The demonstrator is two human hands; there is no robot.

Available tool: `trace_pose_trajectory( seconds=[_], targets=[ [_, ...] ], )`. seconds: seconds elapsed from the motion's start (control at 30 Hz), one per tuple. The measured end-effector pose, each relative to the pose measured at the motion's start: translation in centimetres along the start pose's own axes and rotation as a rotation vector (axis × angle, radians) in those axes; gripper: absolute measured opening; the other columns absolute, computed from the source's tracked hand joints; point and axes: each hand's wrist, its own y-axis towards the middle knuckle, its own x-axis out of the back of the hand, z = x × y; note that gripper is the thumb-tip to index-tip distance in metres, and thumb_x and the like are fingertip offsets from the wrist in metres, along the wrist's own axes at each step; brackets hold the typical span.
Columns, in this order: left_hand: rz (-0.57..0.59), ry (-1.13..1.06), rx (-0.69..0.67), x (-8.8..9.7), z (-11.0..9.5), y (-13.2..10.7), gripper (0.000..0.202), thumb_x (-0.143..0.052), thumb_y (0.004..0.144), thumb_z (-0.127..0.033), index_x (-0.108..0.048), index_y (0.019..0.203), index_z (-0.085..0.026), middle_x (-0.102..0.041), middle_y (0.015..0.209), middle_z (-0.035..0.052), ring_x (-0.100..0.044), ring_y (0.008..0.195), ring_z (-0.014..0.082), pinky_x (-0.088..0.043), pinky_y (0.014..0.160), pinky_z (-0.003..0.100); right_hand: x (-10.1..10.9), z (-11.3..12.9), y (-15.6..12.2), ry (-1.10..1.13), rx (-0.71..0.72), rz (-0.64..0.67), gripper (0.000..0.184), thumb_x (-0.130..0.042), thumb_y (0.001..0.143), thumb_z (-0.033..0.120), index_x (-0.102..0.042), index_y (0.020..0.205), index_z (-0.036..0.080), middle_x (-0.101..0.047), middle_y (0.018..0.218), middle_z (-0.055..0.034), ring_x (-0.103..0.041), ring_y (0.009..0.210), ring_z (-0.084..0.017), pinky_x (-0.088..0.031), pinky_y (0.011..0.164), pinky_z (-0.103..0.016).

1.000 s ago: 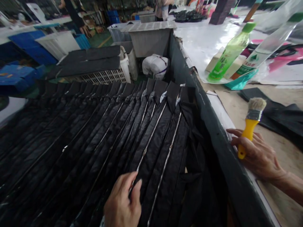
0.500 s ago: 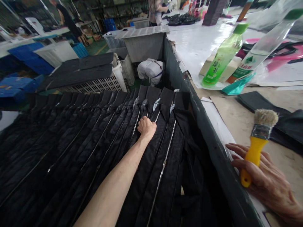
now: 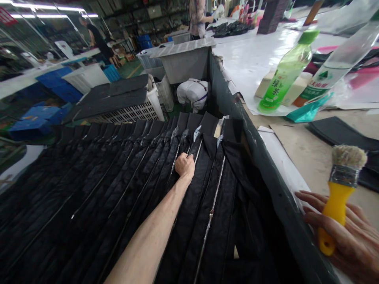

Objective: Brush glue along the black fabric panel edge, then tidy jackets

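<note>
Many black zippered garments (image 3: 130, 169) lie overlapping in a row, their top bands pointing away from me. My left hand (image 3: 184, 165) is closed in a fist on one of them, between two metal zippers, a little below the top band. To its right runs another long zipper (image 3: 211, 215) on the end garment. My right hand (image 3: 346, 221) rests at the table edge with a paintbrush held between thumb and fingers. The brush (image 3: 339, 203) has a yellow handle, and its pale bristles point up. Some of its fingers stretch out along the edge.
A dark padded edge (image 3: 266, 165) divides the garments from the table. On the table stand a green tea bottle (image 3: 287, 75) and a clear bottle (image 3: 325, 75), near dark flat pieces (image 3: 340, 132). Crates (image 3: 154, 102) and a white bundle (image 3: 192, 94) lie beyond. Two people are farther back.
The view has shifted, so most things appear lower and farther right. My left fist stays on the garments. More of a pale piece shows between the right-hand top bands. The brush stays in my right hand.
</note>
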Motion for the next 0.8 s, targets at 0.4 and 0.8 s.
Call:
trace_pose_trajectory(
  seconds=[0.4,0.8],
  targets=[
    [-0.109,0.0,0.143,-0.4,0.7,0.1,0.022,-0.053,0.088,-0.034,-0.059,0.099,-0.015,-0.06,0.1,0.0056,-0.059,0.092,0.0174,-0.05,0.081,0.036,0.3,0.3,1.0,-0.028,0.007,-0.013,0.016,-0.035,0.089,0.025,-0.048,0.093,0.019,-0.059,0.107,-0.0174,-0.055,0.101,-0.03,-0.041,0.071,-0.042],
    [-0.273,0.093,0.0,0.4,-0.6,-2.8,0.037,-0.055,0.082,-0.023,-0.046,0.115,-0.012,-0.048,0.123,0.0154,-0.044,0.117,0.0281,-0.038,0.094,0.042,1.2,1.0,2.6,-0.011,0.018,-0.046,0.007,-0.039,0.087,0.013,-0.045,0.09,0.015,-0.06,0.098,-0.0197,-0.059,0.094,-0.029,-0.043,0.069,-0.04]
  ],
)
